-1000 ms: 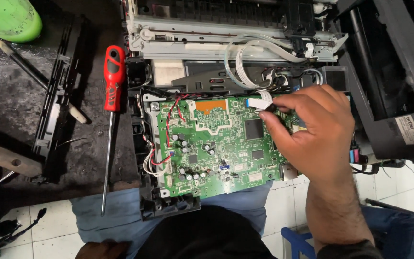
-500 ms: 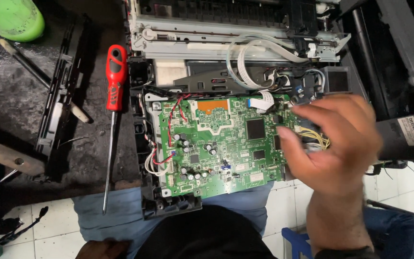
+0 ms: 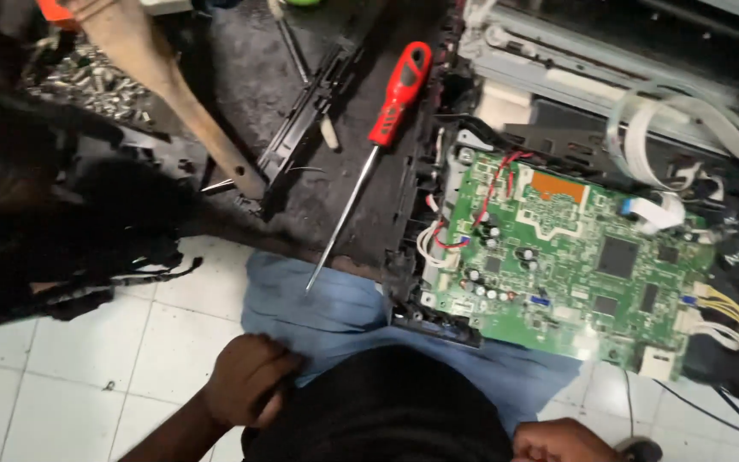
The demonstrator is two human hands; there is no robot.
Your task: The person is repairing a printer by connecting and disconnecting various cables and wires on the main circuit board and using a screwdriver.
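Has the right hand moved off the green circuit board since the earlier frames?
Yes. The right hand has pulled back toward the person's body, now clear of the green circuit board.

Bare left hand (image 3: 245, 376) and forearm, no sleeve or glove; right hand (image 3: 562, 441) bare too. A black top covers the torso, faded blue jeans (image 3: 344, 312) the legs

a wooden handle (image 3: 164, 85) and black plastic rail (image 3: 310, 111) lie on the dark worktop (image 3: 250, 51) above white floor tiles (image 3: 87, 368).
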